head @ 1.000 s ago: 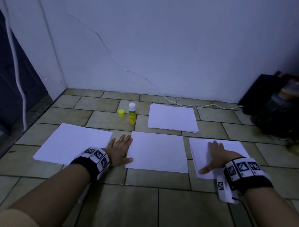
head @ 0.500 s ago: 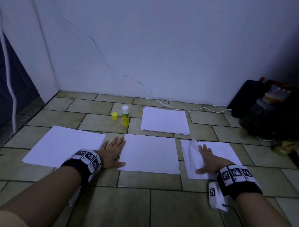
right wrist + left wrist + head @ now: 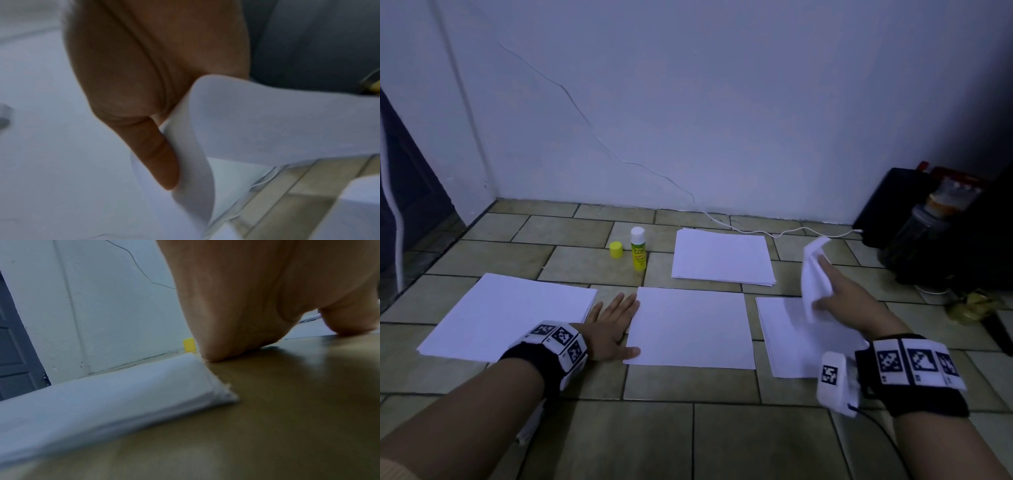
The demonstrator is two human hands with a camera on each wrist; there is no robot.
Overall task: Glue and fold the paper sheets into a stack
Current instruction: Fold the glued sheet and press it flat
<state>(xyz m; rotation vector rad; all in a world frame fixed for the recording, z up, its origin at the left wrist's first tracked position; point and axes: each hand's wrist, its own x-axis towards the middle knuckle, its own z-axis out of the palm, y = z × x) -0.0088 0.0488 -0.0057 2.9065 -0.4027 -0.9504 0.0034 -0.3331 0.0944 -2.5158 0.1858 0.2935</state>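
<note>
The right hand (image 3: 846, 298) pinches a white sheet (image 3: 814, 277) between thumb and fingers and holds it curled above the right pile (image 3: 787, 329) on the tiled floor (image 3: 688, 428). The left hand (image 3: 609, 322) lies flat with fingers straight on the floor, between the left pile (image 3: 510, 315) and the middle sheet (image 3: 691, 329), its thumb touching that sheet's near corner. A far pile (image 3: 722, 257) lies near the wall. Beside it a glue stick (image 3: 638, 253) stands upright, its yellow cap (image 3: 616, 249) just to its left.

Glue stick (image 3: 638, 253) right of cap (image 3: 616, 249); far stack (image 3: 722, 257) behind middle sheet (image 3: 690, 329); stacks (image 3: 508, 313) flank it.
</note>
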